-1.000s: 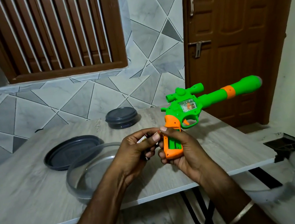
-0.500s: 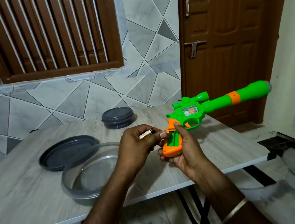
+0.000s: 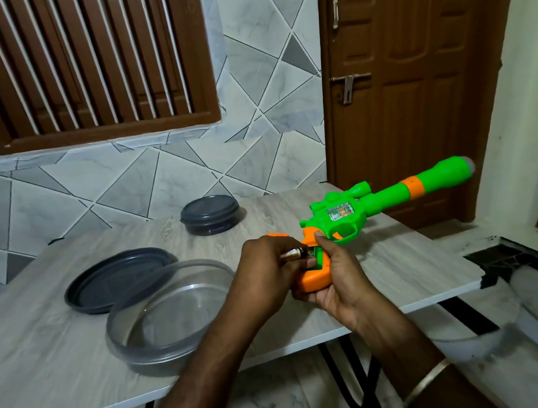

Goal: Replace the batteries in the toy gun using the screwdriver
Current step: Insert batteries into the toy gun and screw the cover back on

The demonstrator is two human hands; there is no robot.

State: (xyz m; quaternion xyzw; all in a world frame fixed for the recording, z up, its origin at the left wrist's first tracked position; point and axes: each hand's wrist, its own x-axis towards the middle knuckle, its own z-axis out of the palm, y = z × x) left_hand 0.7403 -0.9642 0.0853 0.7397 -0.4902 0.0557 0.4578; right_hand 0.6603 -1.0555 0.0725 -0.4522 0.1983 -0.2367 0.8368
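Note:
The green and orange toy gun [image 3: 378, 202] is held above the table's right side, barrel pointing right and away. My right hand [image 3: 337, 280] grips its orange handle from below, thumb on the top of the grip. The handle's battery compartment [image 3: 318, 260] is open and faces left. My left hand [image 3: 267, 273] pinches a small battery [image 3: 293, 254] with its tip at the compartment's opening. An orange piece [image 3: 277, 236] shows just behind my left hand. No screwdriver is in view.
A clear round container [image 3: 160, 326] sits on the grey wood-grain table [image 3: 42, 374] left of my hands, with a dark lid [image 3: 116, 280] behind it. A small closed dark container [image 3: 209, 214] stands near the back edge. A brown door is at the right.
The gun and both hands have come lower toward the table. My left hand has brought the battery from beside the handle up to the open compartment.

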